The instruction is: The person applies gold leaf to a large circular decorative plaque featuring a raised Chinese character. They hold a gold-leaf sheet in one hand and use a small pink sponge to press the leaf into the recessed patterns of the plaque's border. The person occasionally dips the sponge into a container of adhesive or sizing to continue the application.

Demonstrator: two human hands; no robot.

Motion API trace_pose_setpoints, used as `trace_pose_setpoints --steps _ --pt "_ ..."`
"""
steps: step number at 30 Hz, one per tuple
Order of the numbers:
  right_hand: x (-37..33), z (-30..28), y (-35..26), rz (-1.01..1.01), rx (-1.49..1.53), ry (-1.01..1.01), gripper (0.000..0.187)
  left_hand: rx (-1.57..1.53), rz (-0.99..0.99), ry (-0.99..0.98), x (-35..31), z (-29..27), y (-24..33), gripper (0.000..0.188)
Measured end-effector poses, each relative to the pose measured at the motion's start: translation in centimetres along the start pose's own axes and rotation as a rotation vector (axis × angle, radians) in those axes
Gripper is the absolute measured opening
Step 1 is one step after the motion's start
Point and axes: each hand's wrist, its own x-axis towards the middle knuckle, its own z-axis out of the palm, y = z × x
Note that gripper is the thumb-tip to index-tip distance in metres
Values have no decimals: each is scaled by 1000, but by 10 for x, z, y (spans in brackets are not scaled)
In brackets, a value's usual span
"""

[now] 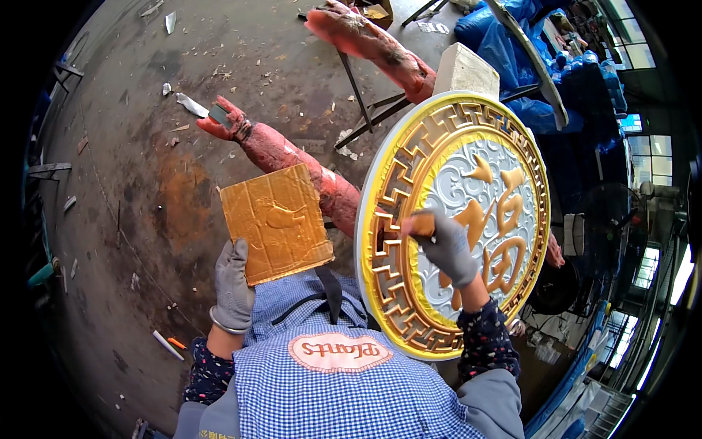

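Observation:
My left hand [232, 289], in a grey work glove, grips the lower left edge of a square piece of cardboard [256, 219]. Gold paint coats the cardboard, with a thicker wet patch near its middle. My gloved right hand [450, 252] is closed on a small gold-stained block [419, 224], blurred, its exact kind unclear. That hand is over the left part of a large round relief plaque [369, 241]. The plaque has a yellow rim, a gold fretwork border, a pale blue-grey scrollwork centre and a raised gold character, partly hidden by my hand.
A red, rough-surfaced beam [289, 157] runs behind the plaque, and another red beam [380, 47] lies farther off. A pale block [468, 71] stands behind the plaque's top. Blue plastic-wrapped goods [585, 80] fill the far right. Scraps litter the stained floor [146, 241].

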Motion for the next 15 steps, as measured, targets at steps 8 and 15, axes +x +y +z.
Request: trace_pose_setpoints --steps 8,15 --pt "57 29 31 21 -56 222 30 80 62 -14 3 -3 11 41" --pt "47 9 6 65 -150 14 32 8 11 8 6 -1 12 42"
